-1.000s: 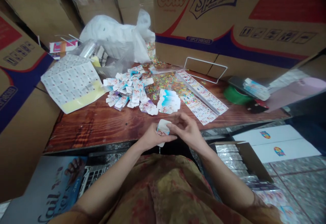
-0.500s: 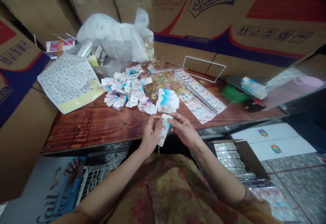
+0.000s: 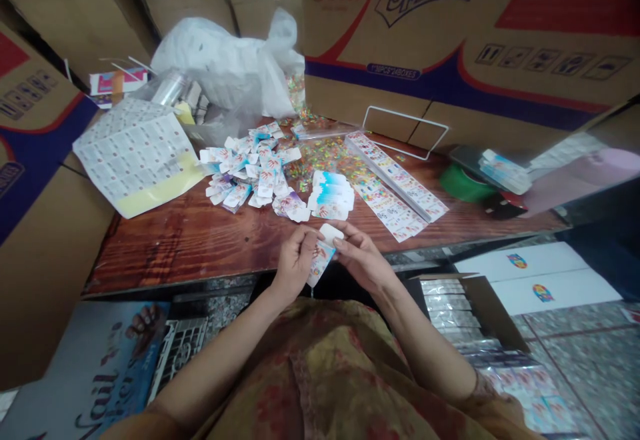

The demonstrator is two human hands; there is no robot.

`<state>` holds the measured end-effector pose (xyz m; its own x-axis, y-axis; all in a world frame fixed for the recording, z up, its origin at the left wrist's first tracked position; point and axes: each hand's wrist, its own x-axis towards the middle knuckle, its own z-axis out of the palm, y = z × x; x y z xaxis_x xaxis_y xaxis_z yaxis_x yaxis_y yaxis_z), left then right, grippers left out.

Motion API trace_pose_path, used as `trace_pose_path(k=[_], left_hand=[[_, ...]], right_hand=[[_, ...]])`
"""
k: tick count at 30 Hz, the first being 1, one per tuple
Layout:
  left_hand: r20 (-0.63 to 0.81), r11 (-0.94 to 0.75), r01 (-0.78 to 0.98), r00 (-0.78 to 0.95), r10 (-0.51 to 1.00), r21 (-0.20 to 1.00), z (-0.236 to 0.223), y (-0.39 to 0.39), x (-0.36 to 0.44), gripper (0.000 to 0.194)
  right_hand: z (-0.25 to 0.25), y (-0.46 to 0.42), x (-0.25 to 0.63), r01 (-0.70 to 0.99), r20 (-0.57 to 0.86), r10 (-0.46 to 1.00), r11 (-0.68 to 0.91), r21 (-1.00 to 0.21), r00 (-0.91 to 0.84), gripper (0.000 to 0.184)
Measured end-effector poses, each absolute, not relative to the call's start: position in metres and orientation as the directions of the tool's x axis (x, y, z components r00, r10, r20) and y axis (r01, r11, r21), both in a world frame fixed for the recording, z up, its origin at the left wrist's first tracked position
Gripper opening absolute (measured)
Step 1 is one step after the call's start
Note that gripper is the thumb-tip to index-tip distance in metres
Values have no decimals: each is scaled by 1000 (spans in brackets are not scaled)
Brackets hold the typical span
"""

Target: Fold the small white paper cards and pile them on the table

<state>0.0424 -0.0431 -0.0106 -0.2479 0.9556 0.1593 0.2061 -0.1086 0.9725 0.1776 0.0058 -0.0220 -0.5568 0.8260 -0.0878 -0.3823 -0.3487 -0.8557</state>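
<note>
Between my two hands, over the table's front edge, is a small printed cardboard box (image 3: 321, 261) with a white end flap raised. My left hand (image 3: 295, 260) pinches its left side, thumb on the front. The fingers of my right hand (image 3: 364, 253) are closed on the right side near the flap. Just beyond lies a fanned stack of blue-and-white cartons (image 3: 331, 195). A loose heap of similar small cartons (image 3: 250, 167) sits to the left of that stack.
Printed sticker strips (image 3: 400, 193) lie on the wooden table (image 3: 175, 253), beside scattered colourful bits (image 3: 333, 157). A folded sticker sheet (image 3: 145, 153) and a white plastic bag (image 3: 215, 60) stand left. Green tape (image 3: 463, 183) is at right; a large carton (image 3: 450, 40) walls the back.
The small box has turned in my hands, showing more of its printed face, and its white flap stands out more. My fingers have shifted slightly. The view has tilted a little.
</note>
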Motion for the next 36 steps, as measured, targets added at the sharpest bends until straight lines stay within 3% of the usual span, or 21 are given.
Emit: trace_pose_path(k=[2,5,7,9,13,19,23,26,29,32,36], left_hand=[[249,-170,322,-221,943,931,-13,-44,42,29],[343,-210,472,-216,914,856,-15,-45,42,22],[352,-184,530,-237,905,828,-15,-46,44,20],[348,-147,555,-277,896,819,-15,-46,47,19],[382,-150,574,-308,871,805,-15,-46,49,16],[368,-187,588,-205,907,787,-13,-48,47,14],[335,-181,547,-194,922,818,-13,-49,48,13],[290,-149,512,-208,934,846,-16,-49,49,13],[235,-97,498,-223,946,862,-17,-50,48,15],[180,-45,485,-237,954,873,-20,-53,45,18],[103,7,440,-226,969,898,-35,-59,37,23]], right_hand=[[-23,3,177,-345,-67,870,-263,-901,-488,24],[-21,-2,177,-210,187,925,121,-970,-331,14],[-17,-5,179,-115,385,871,368,-923,-304,17],[-13,-8,180,-51,475,828,484,-874,-298,19],[-10,-8,181,-22,371,881,382,-924,-294,16],[-13,-3,180,-198,75,956,18,-980,-285,10],[-16,-2,180,-248,-6,953,-85,-965,-302,12],[-17,0,181,-228,14,949,-61,-972,-315,11],[-18,2,185,-125,115,925,75,-989,-361,9],[-20,4,189,-40,223,845,234,-971,-486,14],[-32,2,188,-8,249,728,317,-948,-639,25]])
